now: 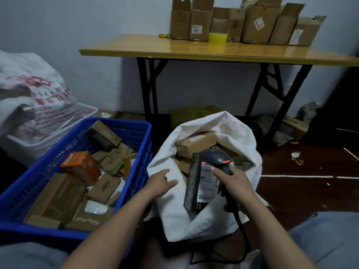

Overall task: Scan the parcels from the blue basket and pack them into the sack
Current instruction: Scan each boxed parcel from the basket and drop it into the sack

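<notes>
My left hand (pixel 161 182) loose-fingered and empty on the sack's (pixel 194 220) left rim, my right hand (pixel 236 183) curled round the scanner (pixel 217 159), a dark parcel (pixel 198 188) upright in the sack mouth beside it, blue basket (pixel 144 150) of parcels (pixel 80 167) just left of the sack, open floor (pixel 301 193) to its right.

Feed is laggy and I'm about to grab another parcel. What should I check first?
1. Grip: right hand holds scanner, ok.
2. Free hand: left hand open on sack rim, ok.
3. Mouth of sack open: ok.
4. Packed: dark parcel in sack, leaning at the mouth, ok.
5. Its scan done: cannot tell.
6. Stock: basket has parcels left, ok.
</notes>
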